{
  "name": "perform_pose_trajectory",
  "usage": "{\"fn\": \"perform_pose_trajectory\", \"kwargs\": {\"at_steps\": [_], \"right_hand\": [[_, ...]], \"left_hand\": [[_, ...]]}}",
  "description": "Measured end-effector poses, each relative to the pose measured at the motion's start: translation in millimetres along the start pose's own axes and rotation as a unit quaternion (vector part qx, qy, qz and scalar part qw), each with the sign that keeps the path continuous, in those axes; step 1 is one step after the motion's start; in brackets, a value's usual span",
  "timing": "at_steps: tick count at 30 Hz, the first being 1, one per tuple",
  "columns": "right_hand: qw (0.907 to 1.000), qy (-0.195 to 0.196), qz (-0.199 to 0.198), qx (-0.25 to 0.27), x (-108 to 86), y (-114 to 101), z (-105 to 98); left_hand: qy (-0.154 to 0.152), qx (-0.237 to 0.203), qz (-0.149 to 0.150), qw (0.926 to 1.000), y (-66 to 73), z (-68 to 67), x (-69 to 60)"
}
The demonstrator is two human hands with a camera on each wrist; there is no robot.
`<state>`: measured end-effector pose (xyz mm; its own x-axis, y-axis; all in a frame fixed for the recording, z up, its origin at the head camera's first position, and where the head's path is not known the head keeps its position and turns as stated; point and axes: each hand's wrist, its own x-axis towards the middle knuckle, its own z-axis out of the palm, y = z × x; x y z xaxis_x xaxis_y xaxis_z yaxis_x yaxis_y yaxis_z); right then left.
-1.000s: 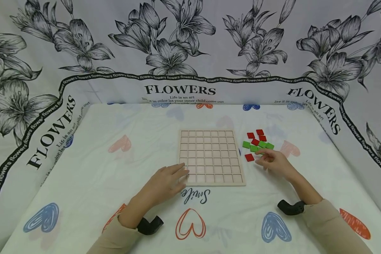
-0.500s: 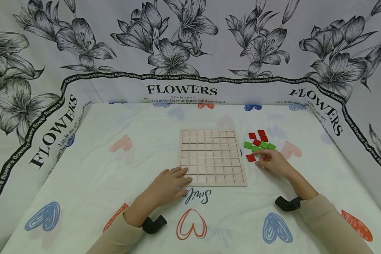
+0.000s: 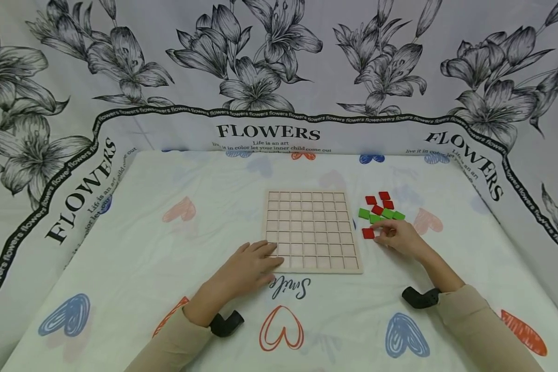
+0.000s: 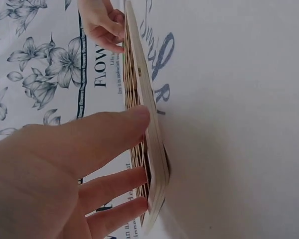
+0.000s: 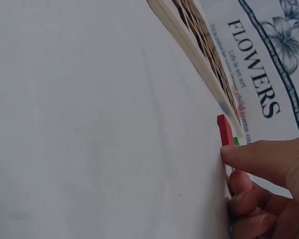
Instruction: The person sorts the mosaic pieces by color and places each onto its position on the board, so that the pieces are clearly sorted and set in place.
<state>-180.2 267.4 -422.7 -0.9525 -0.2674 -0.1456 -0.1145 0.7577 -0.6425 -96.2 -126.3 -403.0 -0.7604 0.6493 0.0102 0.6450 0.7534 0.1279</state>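
Note:
In the head view, the wooden grid board [image 3: 312, 231] lies flat. My left hand [image 3: 248, 268] rests on its front left corner, fingers spread. The left wrist view shows the thumb [image 4: 134, 122] of that hand against the board's side [image 4: 157, 144]. My right hand [image 3: 402, 239] is right of the board, thumb and index finger at the right side of a flat red tile [image 3: 368, 233]. In the right wrist view, the thumb of my right hand [image 5: 264, 174] touches the red tile [image 5: 224, 130]; the index fingertip's contact is partly hidden.
Beyond my right hand lie several loose red tiles [image 3: 384, 196] and green tiles [image 3: 364, 213], close together. A white cloth [image 3: 223, 206] with printed hearts covers the table. Behind it hangs a flower-printed cloth [image 3: 260, 88]. A black band sits at each wrist.
My left hand has shifted slightly right along the board's corner. My right thumb and index finger have closed in on the near red tile, which has turned a little.

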Motion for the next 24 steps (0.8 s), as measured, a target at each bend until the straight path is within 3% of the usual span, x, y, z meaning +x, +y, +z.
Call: {"fn": "perform_pose_trajectory", "kwargs": {"at_steps": [4,8,16,24], "right_hand": [[0.9997,0.007,-0.017,-0.015,-0.8,1.4,0.5],[0.9995,0.016,-0.023,-0.015,-1.6,0.8,1.3],[0.9947,-0.015,-0.021,0.099,-13.8,-15.1,11.2],[0.9897,-0.023,0.013,0.140,-20.3,-30.3,22.1]], "left_hand": [[0.023,0.015,0.019,0.9994,-2.0,3.2,2.6],[0.032,0.014,0.020,0.9992,-3.1,3.2,3.9],[0.038,-0.018,-0.031,0.9987,-7.2,3.5,5.4],[0.053,-0.071,-0.018,0.9959,-6.5,5.5,7.1]]}}
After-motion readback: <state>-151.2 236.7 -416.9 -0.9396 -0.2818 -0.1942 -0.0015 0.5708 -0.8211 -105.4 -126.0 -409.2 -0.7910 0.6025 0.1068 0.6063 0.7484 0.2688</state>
